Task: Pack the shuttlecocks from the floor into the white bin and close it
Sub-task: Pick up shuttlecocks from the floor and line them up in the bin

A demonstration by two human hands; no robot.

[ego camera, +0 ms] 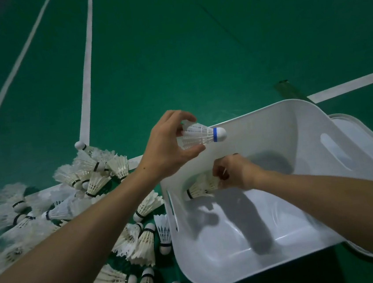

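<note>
The left hand (165, 143) held a blue-banded shuttlecock (203, 135) by its skirt, the fingers (186, 116) curled round the feathers and the cork nose pointing right, just over the near-left rim of the white bin (269, 107). The right hand (237, 173) was down inside the bin, its fingers pinched on the feather end of a black-banded shuttlecock (199, 188) that lay against the bin's left wall. Left of the bin, a loose heap of shuttlecocks (93, 181) was strewn over the green floor (194, 48), the nearest ones touching the bin's outer wall; both forearms reached across above them. White court lines (86, 78) ran under and beyond the heap. A flat white lid (359, 127) showed past the bin's right wall. The bin was smooth, glossy plastic with rounded corners and slot handles in its sides; the shuttlecocks had pale, ribbed feather skirts and rounded white corks, mostly ringed in black.
</note>
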